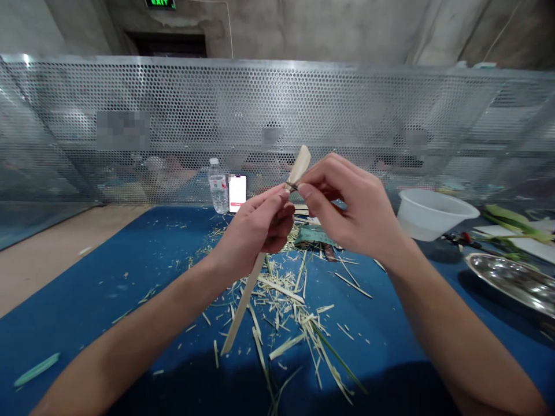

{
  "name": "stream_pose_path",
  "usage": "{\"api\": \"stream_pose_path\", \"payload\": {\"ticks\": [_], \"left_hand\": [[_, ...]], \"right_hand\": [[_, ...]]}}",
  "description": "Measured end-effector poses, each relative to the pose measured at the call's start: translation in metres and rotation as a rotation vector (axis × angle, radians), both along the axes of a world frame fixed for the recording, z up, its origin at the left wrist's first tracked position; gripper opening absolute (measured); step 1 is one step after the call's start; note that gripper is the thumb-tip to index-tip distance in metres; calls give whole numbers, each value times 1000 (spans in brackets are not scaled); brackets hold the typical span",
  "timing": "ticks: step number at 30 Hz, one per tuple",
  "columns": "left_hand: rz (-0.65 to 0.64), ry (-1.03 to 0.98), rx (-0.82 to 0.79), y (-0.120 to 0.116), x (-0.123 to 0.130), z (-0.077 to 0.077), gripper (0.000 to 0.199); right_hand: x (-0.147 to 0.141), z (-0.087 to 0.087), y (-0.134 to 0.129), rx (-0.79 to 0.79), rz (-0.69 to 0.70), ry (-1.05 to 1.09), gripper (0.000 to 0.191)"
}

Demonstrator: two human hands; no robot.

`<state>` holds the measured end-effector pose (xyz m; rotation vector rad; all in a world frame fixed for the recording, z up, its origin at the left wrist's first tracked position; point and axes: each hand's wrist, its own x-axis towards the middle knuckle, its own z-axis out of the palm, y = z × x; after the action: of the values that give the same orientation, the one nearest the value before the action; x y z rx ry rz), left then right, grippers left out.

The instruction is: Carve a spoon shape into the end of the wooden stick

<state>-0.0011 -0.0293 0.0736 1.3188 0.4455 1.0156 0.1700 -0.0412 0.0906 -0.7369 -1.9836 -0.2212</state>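
At a blue-covered worktable [108,323], a perforated metal screen [260,98] stood along the far edge. A stainless steel tray [511,283] sat at the right, with a white plastic bowl [433,214] beyond it and long green leaves [507,216] beside the bowl. A plastic water bottle [218,188] and a lit smartphone [237,193] stood near the screen. Shredded plant fibres [277,300] lay scattered across the middle of the table, under the person's hands.

The left hand [255,225] was closed in a firm grip around a long pale split strip [243,303], held up off the table at a slant, with its wider top end [300,164] rising past the fingers. The right hand [351,208] held a narrow pinch between thumb and forefinger at the strip's edge, just above the left fingers [277,199]. It seemed to grip a thin dark sliver [291,186], though this was too small to tell for certain.
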Motion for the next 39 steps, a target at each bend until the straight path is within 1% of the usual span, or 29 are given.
{"api": "stream_pose_path", "payload": {"ticks": [5, 10, 14, 18, 20, 22, 24, 28, 30, 39], "left_hand": [[-6, 20, 36, 0, -2, -1, 21], [0, 44, 82, -3, -1, 1, 21], [61, 110, 150, -5, 0, 2, 20], [151, 169, 238, -5, 2, -1, 22], [177, 183, 255, -4, 3, -2, 24], [174, 181, 247, -4, 2, -1, 25], [141, 159, 212, -4, 2, 0, 25], [74, 113, 128, -5, 1, 2, 17], [67, 107, 112, -5, 1, 2, 16], [64, 91, 82, -6, 1, 2, 19]], "right_hand": [[0, -1, 2, 9, 0, -8, 8], [0, -1, 2, -4, -11, -6, 8], [-1, -1, 1, 4, -20, -14, 10], [-3, 0, 1, 36, -45, -49, 13], [-4, 0, 2, 60, -52, -67, 14], [-5, 0, 2, 80, -58, -75, 15], [-5, 0, 3, 81, -63, -60, 15], [-6, -1, 3, 59, -72, -10, 13], [-6, -1, 3, 65, -82, -11, 13], [-5, -1, 3, 95, -84, -53, 13]]}}
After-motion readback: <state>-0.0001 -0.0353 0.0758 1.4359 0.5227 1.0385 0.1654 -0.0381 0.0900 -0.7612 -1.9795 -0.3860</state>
